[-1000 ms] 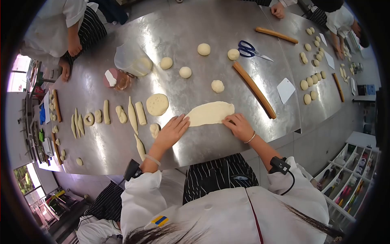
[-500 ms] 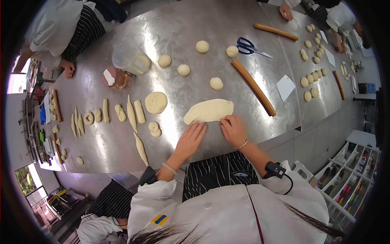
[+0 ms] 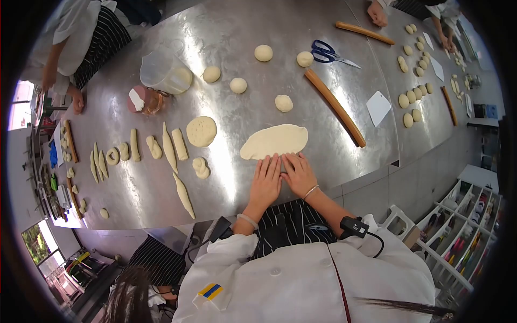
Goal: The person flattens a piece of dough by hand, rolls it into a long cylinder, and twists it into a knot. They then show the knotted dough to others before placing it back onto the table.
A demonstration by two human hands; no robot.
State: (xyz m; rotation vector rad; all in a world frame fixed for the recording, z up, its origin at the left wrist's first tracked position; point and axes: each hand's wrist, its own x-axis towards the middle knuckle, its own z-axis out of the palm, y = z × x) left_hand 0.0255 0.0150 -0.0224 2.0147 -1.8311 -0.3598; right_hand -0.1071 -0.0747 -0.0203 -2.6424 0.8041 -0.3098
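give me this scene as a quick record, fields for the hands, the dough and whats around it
surface: steel table
left hand: open, flat on table, fingers at near edge of dough sheet
right hand: open, flat, beside left hand, fingers at same edge
dough sheet: flat oval, lying crosswise
beyond it: five dough balls, rolling pin, scissors
to its left: pricked disc, row of shaped pieces
others: a person at the far left corner
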